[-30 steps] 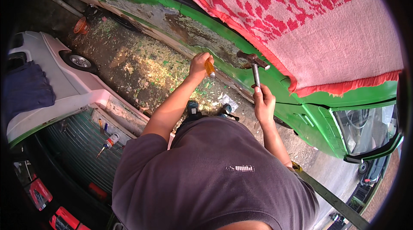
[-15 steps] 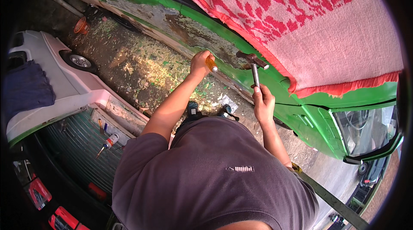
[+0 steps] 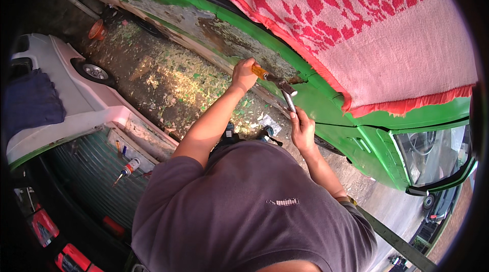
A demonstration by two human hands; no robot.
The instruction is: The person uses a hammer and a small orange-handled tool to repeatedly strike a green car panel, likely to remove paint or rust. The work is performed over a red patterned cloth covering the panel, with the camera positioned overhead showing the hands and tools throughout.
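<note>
My left hand (image 3: 245, 74) is closed around a tool with a translucent orange handle (image 3: 259, 71), held against the side of the green vehicle (image 3: 326, 89). Its blade or tip is hidden by my hand, so I cannot tell the exact kind. My right hand (image 3: 302, 129) grips the metal shaft of a hammer (image 3: 286, 88), whose rusty brown head is right at the butt of the orange handle, touching it or nearly so. Along the body panel by my left hand, paint is stripped down to a grey and brown patch (image 3: 224, 38).
A red and pink patterned blanket (image 3: 367, 43) covers the green vehicle's top. Paint chips litter the ground (image 3: 173, 83). At left stands a pale pickup (image 3: 71, 89) with a spray can (image 3: 131, 166) in its bed. An orange bucket (image 3: 97, 30) lies farther off.
The hammer has swung down and left, from above the panel to the butt of the orange handle. My left hand has shifted slightly right with its tool.
</note>
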